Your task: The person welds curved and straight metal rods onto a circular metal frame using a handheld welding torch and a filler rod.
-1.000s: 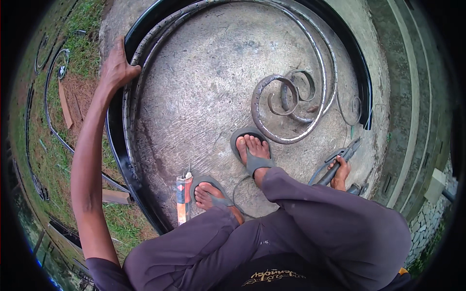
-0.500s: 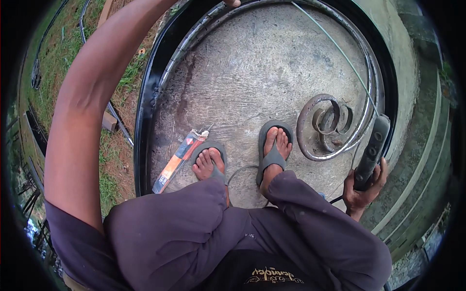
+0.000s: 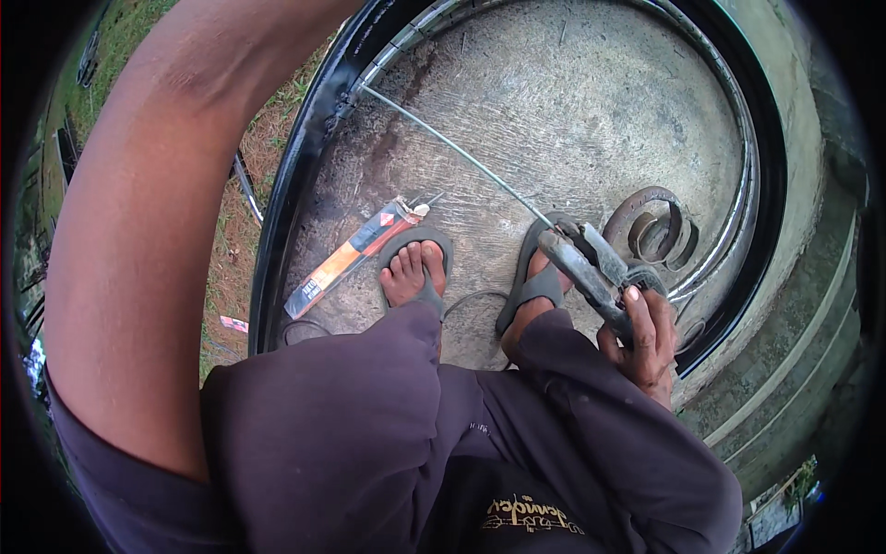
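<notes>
My right hand (image 3: 648, 343) is closed around the handle of a dark, worn welding electrode holder (image 3: 580, 270), thumb on top. A long thin greenish welding rod (image 3: 461, 159) is clamped in its jaws and slants up to the left. The rod's tip is at the inner side of a large curved frame of black metal bar (image 3: 274, 231) with a shiny ribbed inner ring (image 3: 391, 54); whether they touch I cannot tell. My left arm (image 3: 148, 249) reaches up along the left side and over the frame; its hand lies beyond the upper edge.
A torn orange-and-black packet of rods (image 3: 349, 262) lies beside my left sandalled foot (image 3: 415, 272). Curled scroll-shaped metal strips (image 3: 653, 226) rest on the concrete (image 3: 554, 120) at right. Thin cable runs near my feet. Grass (image 3: 242, 240) borders the left, concrete steps (image 3: 784, 360) the right.
My right hand has moved left and inward with the electrode holder, swinging the rod's tip to the frame's left side. My left fingertips have gone out of sight at the top.
</notes>
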`<move>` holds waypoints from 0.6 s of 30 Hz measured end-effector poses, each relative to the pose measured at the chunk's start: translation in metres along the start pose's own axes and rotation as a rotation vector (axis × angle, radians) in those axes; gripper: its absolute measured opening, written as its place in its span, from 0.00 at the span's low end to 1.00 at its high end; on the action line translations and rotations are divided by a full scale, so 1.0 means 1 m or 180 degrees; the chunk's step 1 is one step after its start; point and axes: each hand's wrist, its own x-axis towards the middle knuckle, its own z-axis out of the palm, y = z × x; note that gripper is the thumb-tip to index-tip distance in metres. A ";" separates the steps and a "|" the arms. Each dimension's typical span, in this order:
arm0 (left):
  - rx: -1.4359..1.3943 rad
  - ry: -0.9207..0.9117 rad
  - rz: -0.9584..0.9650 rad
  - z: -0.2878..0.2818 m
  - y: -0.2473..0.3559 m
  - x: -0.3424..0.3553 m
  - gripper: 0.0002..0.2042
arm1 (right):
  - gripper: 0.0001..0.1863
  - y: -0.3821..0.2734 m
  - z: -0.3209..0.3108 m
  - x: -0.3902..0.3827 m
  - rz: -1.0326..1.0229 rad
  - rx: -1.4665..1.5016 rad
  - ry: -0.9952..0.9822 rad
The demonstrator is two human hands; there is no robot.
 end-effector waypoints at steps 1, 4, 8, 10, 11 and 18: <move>-0.0023 -0.0022 0.0001 0.000 -0.001 0.000 0.51 | 0.44 -0.001 0.002 0.003 0.0030 -0.0003 -0.0007; -0.0101 -0.0009 0.0040 0.002 -0.002 0.001 0.51 | 0.44 -0.004 0.004 0.012 -0.0007 -0.0085 -0.0027; -0.0157 0.0164 0.0129 0.006 -0.004 0.002 0.53 | 0.42 -0.006 0.005 0.018 -0.0122 -0.0221 0.0022; -0.0186 0.0127 0.0120 0.006 -0.003 0.002 0.54 | 0.41 -0.007 0.005 0.018 -0.0141 -0.0262 0.0039; -0.0212 0.0069 0.0103 0.005 -0.003 0.002 0.54 | 0.40 -0.007 0.005 0.018 -0.0131 -0.0246 0.0057; -0.0120 -0.0071 -0.0166 0.005 0.001 0.000 0.60 | 0.38 -0.011 -0.001 0.029 -0.0146 -0.0260 -0.0056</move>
